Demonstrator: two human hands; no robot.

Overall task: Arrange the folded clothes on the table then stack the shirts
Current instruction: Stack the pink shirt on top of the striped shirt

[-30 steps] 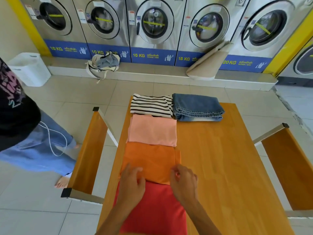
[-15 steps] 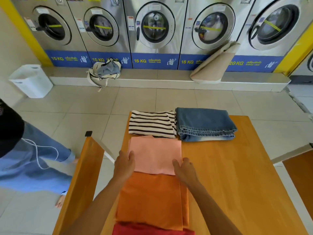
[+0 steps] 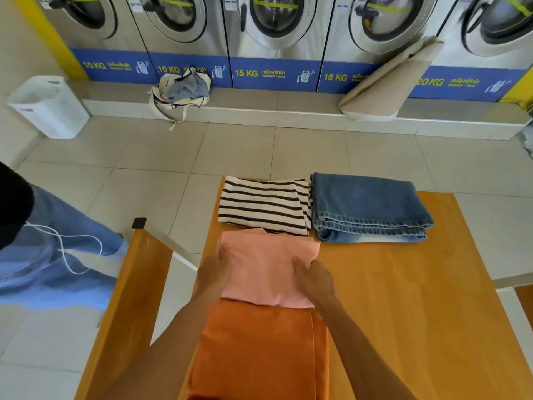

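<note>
Washing machines (image 3: 277,24) line the far wall at twelve o'clock, above a pale tiled floor (image 3: 161,168) and our wooden table (image 3: 403,298). At ten o'clock a white bin (image 3: 49,106) stands by the wall. At nine o'clock another person's jeans-clad leg (image 3: 57,255) is planted on the tiles, with a thin white cord hanging over it. A wooden bench (image 3: 127,307) runs along the table's left side. Toward eleven o'clock a cloth bag (image 3: 180,92) slumps on the step below the machines.

On the table our left hand (image 3: 215,272) grips the left edge of the folded pink shirt (image 3: 268,272), thumb on top and fingers tucked under the cloth. The pink shirt lies at the centre, its far edge overlapping the striped shirt (image 3: 264,206) at twelve o'clock and its near edge over the orange shirt (image 3: 256,350) at six o'clock. Our right hand (image 3: 314,278) pinches the pink shirt's right edge, fingers curled down onto the fabric. Folded jeans (image 3: 369,209) sit at one o'clock, touching the striped shirt's right side. At two o'clock a beige cushion (image 3: 386,82) leans against a machine.
</note>
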